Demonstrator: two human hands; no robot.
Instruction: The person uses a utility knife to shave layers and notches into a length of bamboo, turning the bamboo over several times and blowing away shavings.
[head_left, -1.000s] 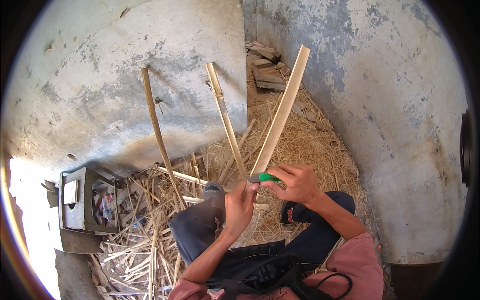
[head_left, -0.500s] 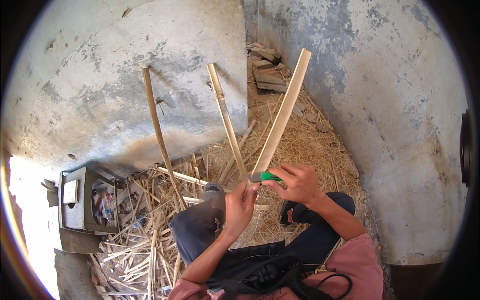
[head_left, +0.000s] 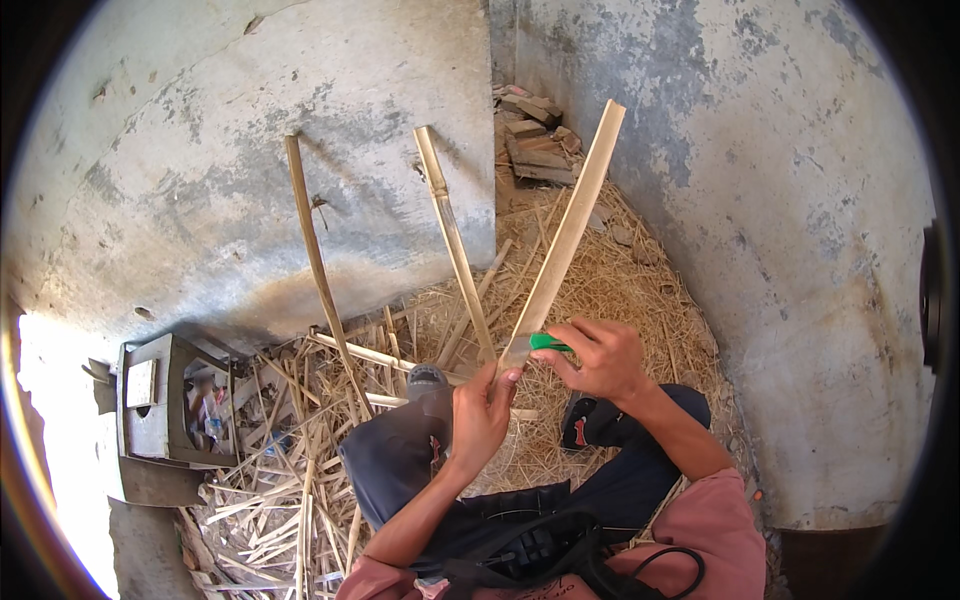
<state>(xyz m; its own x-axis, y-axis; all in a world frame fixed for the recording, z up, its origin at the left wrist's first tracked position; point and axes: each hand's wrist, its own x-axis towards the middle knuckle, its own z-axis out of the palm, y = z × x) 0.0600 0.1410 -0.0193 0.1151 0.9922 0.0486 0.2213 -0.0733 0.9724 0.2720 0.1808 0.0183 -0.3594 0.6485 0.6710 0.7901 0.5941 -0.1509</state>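
Observation:
My left hand [head_left: 479, 418] is closed round the lower end of a split bamboo strip [head_left: 572, 228], which slants up and away to the right. In my right hand [head_left: 608, 362] is a knife with a green handle [head_left: 546, 342]. Its blade lies against the strip just above my left fingers. My right fingers are wrapped round the handle, so part of it is hidden. A second bamboo strip [head_left: 455, 245] leans on the wall just left of the held one. Further left leans a darker, thinner bamboo stick [head_left: 312, 245].
Straw and shavings [head_left: 640, 300] cover the ground round my legs. Cut bamboo pieces [head_left: 265, 520] lie heaped at the lower left, below a grey box [head_left: 150, 400] with an open side. Bricks [head_left: 540, 150] are piled in the corner between two worn walls [head_left: 800, 250].
The knife has slid a little up the strip and to the right, along with my right hand. The strip's far end has shifted slightly right. My left hand has barely moved.

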